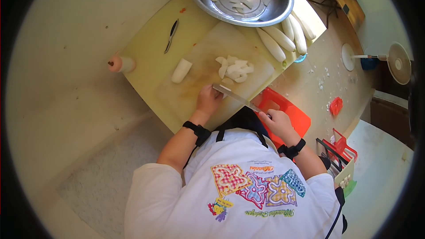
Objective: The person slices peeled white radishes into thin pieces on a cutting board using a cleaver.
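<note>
My right hand (279,124) is closed round the handle of a kitchen knife (241,99), whose blade reaches left across the near part of the cutting board (221,40). At the blade's tip, my left hand (210,100) has its fingers curled over a white radish piece (224,95), mostly hidden by the fingers and blade. Just beyond the knife lies a loose pile of white radish slices (235,68). A thick cut length of white radish (181,71) rests to the left on the board.
A steel basin (241,20) with radish slices stands at the far side. Several whole white radishes (276,40) lie beside it. A peeler (171,36) is at the left, a pink-capped bottle (121,63) at the table edge. A red stool (287,113) stands right; a fan (398,63) is farther off.
</note>
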`<state>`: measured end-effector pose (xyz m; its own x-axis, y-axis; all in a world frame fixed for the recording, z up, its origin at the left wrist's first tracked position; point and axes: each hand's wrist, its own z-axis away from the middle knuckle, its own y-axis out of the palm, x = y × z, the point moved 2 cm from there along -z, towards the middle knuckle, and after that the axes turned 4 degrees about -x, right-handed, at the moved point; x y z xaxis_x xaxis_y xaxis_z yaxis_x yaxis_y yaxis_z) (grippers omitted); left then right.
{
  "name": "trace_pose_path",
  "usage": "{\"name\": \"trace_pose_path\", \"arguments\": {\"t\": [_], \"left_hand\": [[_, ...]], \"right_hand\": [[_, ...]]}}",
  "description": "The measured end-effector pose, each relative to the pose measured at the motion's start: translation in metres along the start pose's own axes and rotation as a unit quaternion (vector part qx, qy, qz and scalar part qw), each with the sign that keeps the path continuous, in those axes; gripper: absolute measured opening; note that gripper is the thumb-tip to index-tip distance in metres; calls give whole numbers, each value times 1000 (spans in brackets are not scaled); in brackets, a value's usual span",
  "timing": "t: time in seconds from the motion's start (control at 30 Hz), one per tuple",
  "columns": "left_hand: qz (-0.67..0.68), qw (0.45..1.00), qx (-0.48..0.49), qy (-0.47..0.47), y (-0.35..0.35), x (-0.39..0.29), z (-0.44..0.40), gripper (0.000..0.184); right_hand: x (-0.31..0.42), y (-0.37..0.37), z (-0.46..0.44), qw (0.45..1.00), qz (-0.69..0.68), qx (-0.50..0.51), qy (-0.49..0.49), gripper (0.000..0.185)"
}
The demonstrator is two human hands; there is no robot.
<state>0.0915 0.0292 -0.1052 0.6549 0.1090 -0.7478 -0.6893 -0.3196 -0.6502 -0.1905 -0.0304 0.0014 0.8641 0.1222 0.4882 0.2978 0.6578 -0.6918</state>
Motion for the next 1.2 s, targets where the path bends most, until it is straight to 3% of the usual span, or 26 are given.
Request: {"name": "trace_pose_path", "arguments": {"t": [0.8, 1.2], "left_hand": [[-15, 999, 31, -39, -6, -9, 3, 28], [-26, 998, 34, -37, -8, -17, -2, 20]], "right_hand": [[2, -3, -13, 999, 22, 5, -34, 59], [21, -20, -20, 997, -5, 81, -8, 63]]}}
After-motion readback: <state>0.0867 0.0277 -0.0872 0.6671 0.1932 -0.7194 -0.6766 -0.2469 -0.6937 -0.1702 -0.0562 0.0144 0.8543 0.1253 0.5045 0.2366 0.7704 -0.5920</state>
